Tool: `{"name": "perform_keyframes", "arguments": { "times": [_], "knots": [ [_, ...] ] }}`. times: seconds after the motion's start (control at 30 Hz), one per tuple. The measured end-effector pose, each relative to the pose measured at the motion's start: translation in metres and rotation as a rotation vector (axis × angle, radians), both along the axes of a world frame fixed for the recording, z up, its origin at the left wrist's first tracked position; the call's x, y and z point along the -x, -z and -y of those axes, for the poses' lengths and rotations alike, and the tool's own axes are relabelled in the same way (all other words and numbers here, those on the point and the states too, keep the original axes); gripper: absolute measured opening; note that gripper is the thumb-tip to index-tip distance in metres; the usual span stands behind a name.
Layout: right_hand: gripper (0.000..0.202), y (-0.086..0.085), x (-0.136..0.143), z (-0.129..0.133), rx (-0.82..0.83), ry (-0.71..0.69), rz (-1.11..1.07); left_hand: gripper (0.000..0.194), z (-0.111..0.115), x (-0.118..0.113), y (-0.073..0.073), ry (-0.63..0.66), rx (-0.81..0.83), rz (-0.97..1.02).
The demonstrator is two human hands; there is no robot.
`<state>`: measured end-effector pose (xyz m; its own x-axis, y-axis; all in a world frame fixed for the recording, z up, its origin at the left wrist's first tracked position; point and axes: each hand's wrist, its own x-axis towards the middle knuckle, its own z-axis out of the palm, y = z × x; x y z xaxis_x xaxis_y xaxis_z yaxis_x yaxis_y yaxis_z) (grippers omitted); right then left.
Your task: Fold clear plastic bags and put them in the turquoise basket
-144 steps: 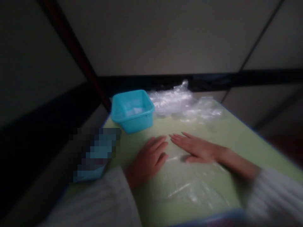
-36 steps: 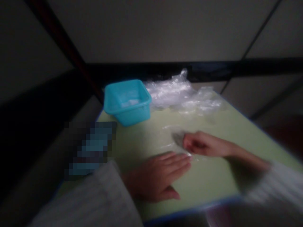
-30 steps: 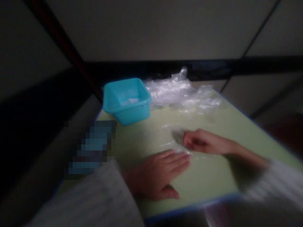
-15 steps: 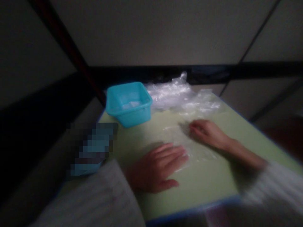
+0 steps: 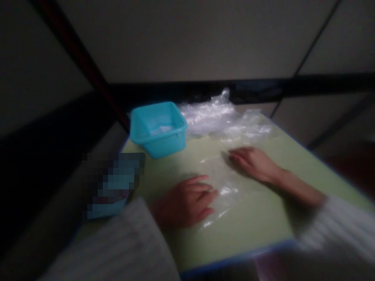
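A clear plastic bag (image 5: 225, 187) lies flat on the pale yellow-green table (image 5: 249, 234), its outline faint. Over its left part rests my left hand (image 5: 187, 203), palm down, the fingers apart and slightly bent, with nothing in them. My right hand (image 5: 253, 164) is at the bag's far right edge, its fingers bent close together and low to the table. What those fingers hold, if anything, is hidden.
Beyond my left hand stands a turquoise basket (image 5: 168, 144) with something pale inside. Crumpled clear plastic bags (image 5: 208, 115) lie along the table's far side. A blurred-out flat object (image 5: 120, 183) is at the left edge.
My left hand has drawn back a little to the left, its fingers more bent. My right hand has shifted slightly left, its fingers reaching out a bit further.
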<state>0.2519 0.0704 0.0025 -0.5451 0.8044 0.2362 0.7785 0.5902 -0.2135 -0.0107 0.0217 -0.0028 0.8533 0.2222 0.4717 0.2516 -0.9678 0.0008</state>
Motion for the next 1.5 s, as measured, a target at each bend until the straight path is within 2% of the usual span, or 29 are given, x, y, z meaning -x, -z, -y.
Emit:
{"name": "perform_keyframes", "arguments": {
  "times": [0.17,0.33,0.47,0.57,0.63,0.77,0.8,0.87,0.97,1.13,1.23,1.3,1.37,1.43,1.5],
  "knots": [
    [0.035,0.006,0.004,0.0,-0.045,-0.097,-0.026,0.028,0.009,-0.007,0.002,0.069,0.024,-0.063],
    [0.035,0.011,0.014,0.004,-0.022,-0.218,-0.012,0.024,0.024,-0.016,0.001,0.14,0.085,-0.096],
    [0.044,0.008,0.021,0.01,0.01,-0.383,0.044,0.028,0.037,-0.024,0.002,0.233,0.114,-0.094],
    [0.045,0.003,0.022,0.014,-0.007,-0.465,0.062,0.026,0.036,-0.022,0.004,0.263,0.098,-0.019],
    [0.042,-0.001,0.019,0.014,-0.068,-0.441,0.035,0.025,0.026,-0.015,0.006,0.161,0.085,0.076],
    [0.035,-0.004,0.01,0.01,-0.176,-0.315,-0.04,0.035,-0.004,0.0,0.007,-0.297,0.169,0.104],
    [0.034,-0.005,0.008,0.009,-0.189,-0.292,-0.047,0.04,-0.01,0.003,0.008,-0.345,0.221,0.053],
    [0.033,-0.005,0.006,0.008,-0.202,-0.269,-0.042,0.045,-0.017,0.005,0.01,-0.386,0.297,-0.043],
    [0.033,-0.005,0.005,0.008,-0.201,-0.258,-0.025,0.041,-0.02,0.005,0.012,-0.405,0.33,-0.109],
    [0.033,-0.006,0.003,0.006,-0.204,-0.199,-0.062,0.038,-0.021,0.006,0.015,-0.574,0.278,-0.031],
    [0.034,-0.005,0.002,0.005,-0.1,-0.126,-0.159,0.039,-0.023,0.009,0.016,-0.657,0.283,0.033],
    [0.037,-0.002,0.002,0.004,-0.02,-0.105,-0.222,0.041,-0.024,0.01,0.014,-0.589,0.287,0.057],
    [0.039,0.004,0.003,0.003,0.016,-0.17,-0.225,0.046,-0.023,0.012,0.012,-0.432,0.281,-0.01],
    [0.044,0.01,0.003,0.001,0.023,-0.269,-0.153,0.053,-0.022,0.014,0.011,-0.292,0.284,-0.14],
    [0.053,0.017,0.003,-0.001,0.027,-0.319,-0.052,0.058,-0.022,0.016,0.013,-0.24,0.309,-0.232]
  ]
}}
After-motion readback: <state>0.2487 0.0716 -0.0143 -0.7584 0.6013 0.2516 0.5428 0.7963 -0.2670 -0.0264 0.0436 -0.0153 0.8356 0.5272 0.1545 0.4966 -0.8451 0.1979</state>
